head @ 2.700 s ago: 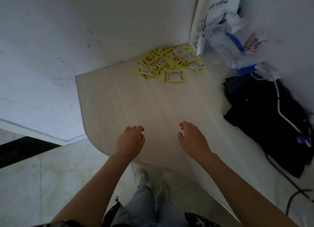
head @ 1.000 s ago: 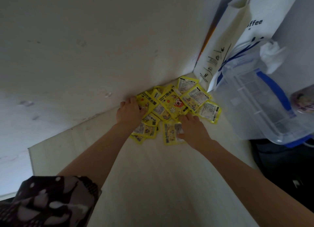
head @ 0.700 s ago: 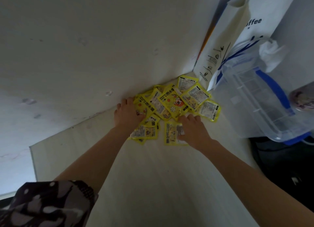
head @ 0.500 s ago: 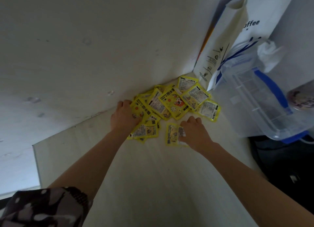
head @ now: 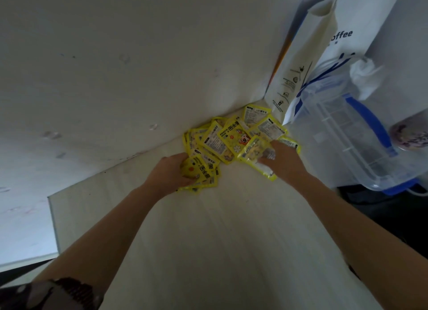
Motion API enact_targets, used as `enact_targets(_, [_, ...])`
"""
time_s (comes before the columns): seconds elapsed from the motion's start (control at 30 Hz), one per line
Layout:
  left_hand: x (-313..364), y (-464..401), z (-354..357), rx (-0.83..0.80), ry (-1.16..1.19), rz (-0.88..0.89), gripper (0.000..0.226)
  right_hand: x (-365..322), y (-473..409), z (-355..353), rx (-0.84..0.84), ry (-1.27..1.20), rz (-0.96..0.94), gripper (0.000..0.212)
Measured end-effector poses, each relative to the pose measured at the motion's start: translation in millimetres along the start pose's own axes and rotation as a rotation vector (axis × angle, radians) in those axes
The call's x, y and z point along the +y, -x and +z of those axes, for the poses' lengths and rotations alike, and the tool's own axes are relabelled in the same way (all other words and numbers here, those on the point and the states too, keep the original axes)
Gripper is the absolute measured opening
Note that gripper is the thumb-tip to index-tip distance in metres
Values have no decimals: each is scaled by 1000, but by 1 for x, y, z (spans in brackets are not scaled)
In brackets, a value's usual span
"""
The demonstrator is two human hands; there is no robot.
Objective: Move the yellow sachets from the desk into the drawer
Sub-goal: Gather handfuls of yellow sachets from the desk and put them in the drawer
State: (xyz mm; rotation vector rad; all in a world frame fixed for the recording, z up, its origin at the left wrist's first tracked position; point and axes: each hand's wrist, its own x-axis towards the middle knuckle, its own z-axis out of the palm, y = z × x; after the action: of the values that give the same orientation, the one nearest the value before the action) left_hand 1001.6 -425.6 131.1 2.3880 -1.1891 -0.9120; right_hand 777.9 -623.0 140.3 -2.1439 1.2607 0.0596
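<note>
A heap of yellow sachets [head: 234, 140] lies overlapping in the far corner of a pale wooden desk [head: 220, 235], pushed up against the white wall [head: 139, 54]. The person's left hand [head: 170, 175] curls around a few sachets at the near left edge of the heap, fingers closed on them. The right hand [head: 281, 160] presses on the heap's right side, fingers bent over several sachets; whether it grips them cannot be told. Just right of the heap stand a white paper bag [head: 324, 45] and a clear plastic box [head: 347, 138] with blue trim
</note>
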Motion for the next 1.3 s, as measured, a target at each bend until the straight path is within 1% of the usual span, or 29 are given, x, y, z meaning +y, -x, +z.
enact_targets(0.07, [3,-2,3,-92,-173,52,58,-3,-14,-10,26,71,-29,36])
enact_targets(0.13, [4,-7,7,-137,-298,70,62,-6,-29,-19,40,151,-66,38])
enact_targets(0.2, [4,-10,10,-146,-331,80,61,-9,-41,-26,20,204,-113,38])
enact_targets(0.3, [5,-15,15,-143,-346,107,60,-5,-63,-28,-63,296,-161,42])
enact_targets(0.37, [6,-17,17,-115,-392,149,59,0,-76,-25,-111,420,-188,39])
enact_targets(0.47, [4,-20,19,-67,-424,197,61,5,-89,-20,-142,514,-269,35])
enact_targets(0.57, [3,-22,20,-64,-443,204,59,5,-94,-16,-178,615,-328,50])
enact_targets(0.63, [4,-22,21,-56,-468,215,58,4,-95,-14,-245,628,-285,61])
enact_targets(0.7, [2,-22,23,-37,-471,217,57,4,-96,-13,-271,626,-261,63])
enact_targets(0.83, [0,-18,26,-8,-457,218,58,3,-93,-12,-198,679,-288,49])
enact_targets(0.93, [1,-15,26,11,-454,222,57,4,-88,-9,-158,688,-302,46])
enact_targets(1.03, [1,-10,26,43,-469,231,54,8,-80,-9,-94,686,-355,41])
enact_targets(1.13, [2,-3,26,88,-482,253,49,11,-70,-10,-30,740,-404,41])
enact_targets(1.23, [3,4,26,127,-483,256,50,11,-58,-12,3,755,-396,38])
enact_targets(1.3, [6,9,26,128,-467,242,48,9,-49,-14,-23,722,-355,38])
